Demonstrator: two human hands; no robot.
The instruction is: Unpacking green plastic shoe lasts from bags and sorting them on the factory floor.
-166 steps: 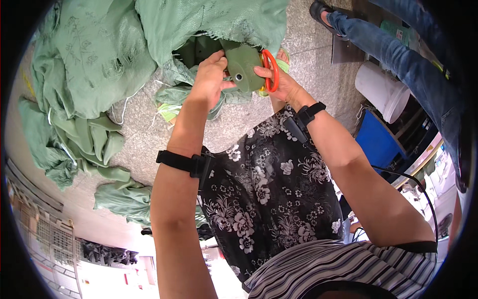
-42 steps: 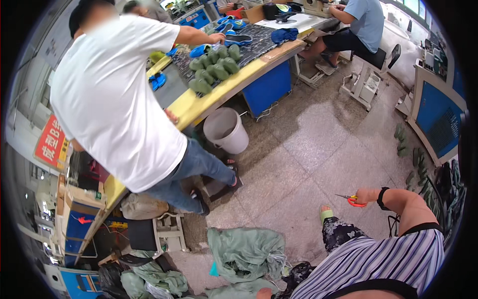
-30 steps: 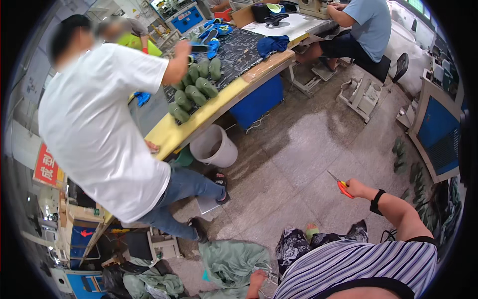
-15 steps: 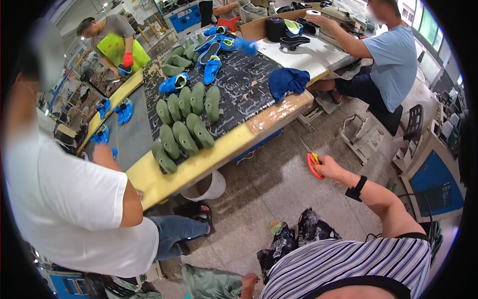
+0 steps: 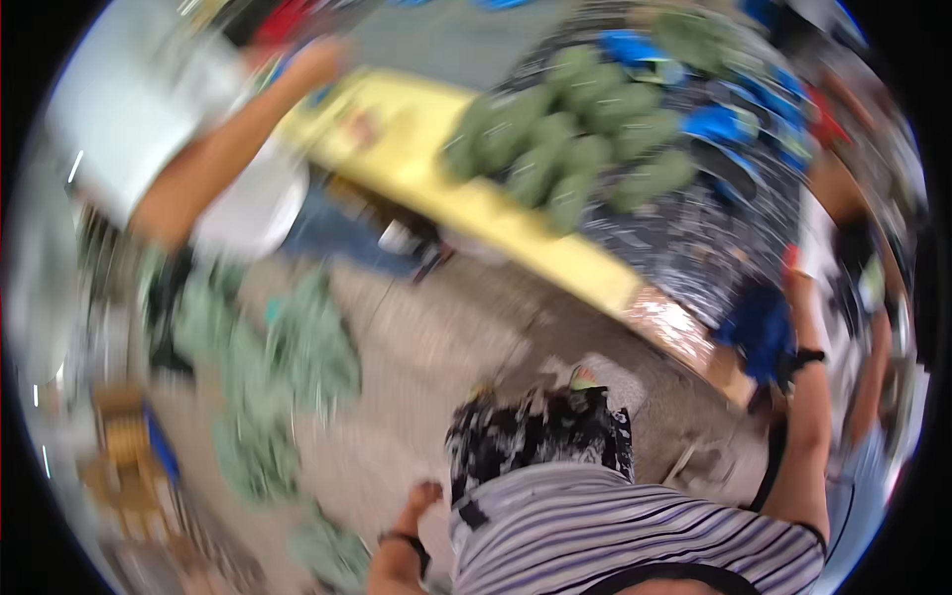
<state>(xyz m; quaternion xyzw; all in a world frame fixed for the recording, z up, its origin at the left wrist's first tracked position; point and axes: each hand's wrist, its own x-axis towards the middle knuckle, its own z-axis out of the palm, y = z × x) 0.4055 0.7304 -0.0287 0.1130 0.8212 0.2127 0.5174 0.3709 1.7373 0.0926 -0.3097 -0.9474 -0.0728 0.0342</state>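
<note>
With green shoes (image 5: 587, 154) on the table (image 5: 416, 119) and green sacks (image 5: 319, 337) on the floor (image 5: 426, 332), a blurred red thing (image 5: 790, 257) was held near blue cloth (image 5: 757, 327) by the closed grip of the right hand (image 5: 796, 282), while the left hand's (image 5: 424, 493) could not be judged.

Striped top (image 5: 615, 526), black wrist straps (image 5: 808, 357)

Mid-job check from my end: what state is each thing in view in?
Left hand: blurred, nothing seen in it
Right hand: closed on the scissors
Scissors: held; blades too blurred to tell
Green shoe pieces: clustered on the table
Blue shoes: lying on the table
Dark blue cloth: bunched up
Green sacks: crumpled on the floor
</note>
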